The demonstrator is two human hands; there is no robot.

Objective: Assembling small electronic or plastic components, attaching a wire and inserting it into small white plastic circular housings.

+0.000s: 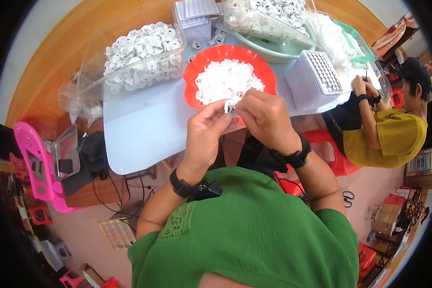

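Observation:
In front of me, over the near rim of a red scalloped bowl [191, 89], my two hands meet at a small white round plastic part [228, 106] with a dark or metallic spot. My left hand [204, 139] is closed, pinching it between thumb and fingers. From the other side my right hand [269, 120] is closed in a pinch at the same part; whether a second tiny piece is between its fingertips is hidden. Small white plastic pieces [225, 79] heap up in the bowl.
A clear bin [125, 69] of white round parts stands left on the pale table [139, 129]. Farther back are another clear bin [273, 30] over a green basin [266, 54] and a white tray stack [309, 86]. At right, a co-worker [386, 125] in yellow handles something.

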